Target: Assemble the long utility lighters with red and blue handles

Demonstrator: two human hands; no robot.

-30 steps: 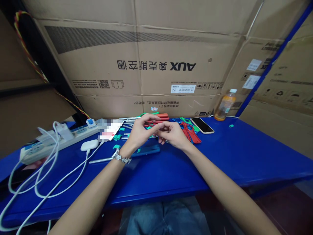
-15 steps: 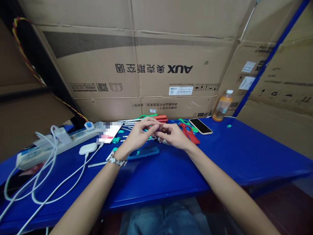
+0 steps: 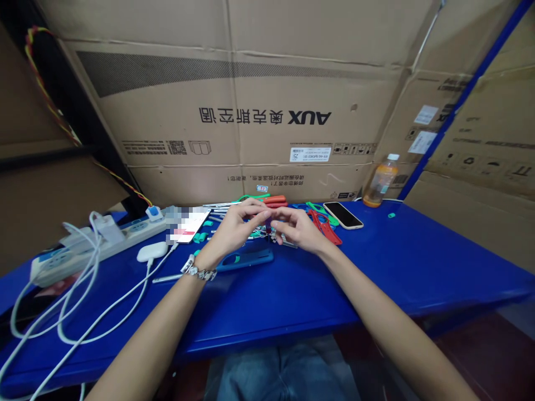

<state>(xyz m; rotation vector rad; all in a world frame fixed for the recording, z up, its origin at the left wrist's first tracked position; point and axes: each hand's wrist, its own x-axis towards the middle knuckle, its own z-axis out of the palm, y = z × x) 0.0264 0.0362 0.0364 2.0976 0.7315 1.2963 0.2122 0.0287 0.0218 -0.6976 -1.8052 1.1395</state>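
**Close work before a cardboard wall (image 3: 267,92)**

Working over a blue table (image 3: 376,289), just beyond a blue handle (image 3: 251,260) lying flat and just left of a red handle (image 3: 329,228). Holding left hand (image 3: 238,223) and right hand (image 3: 298,227) with curled fingers and fingertips close together. Farther right, a phone (image 3: 343,215). Under the right hand, small silvery parts (image 3: 289,241), blurred. Among the fingertips, a dark reddish piece (image 3: 268,225), impossible to tell whether pinched or by which hand.

Behind the far edge of the blue tabletop (image 3: 397,273) stands a brown cardboard wall (image 3: 276,86); near the far left corner rises a black post (image 3: 88,120).
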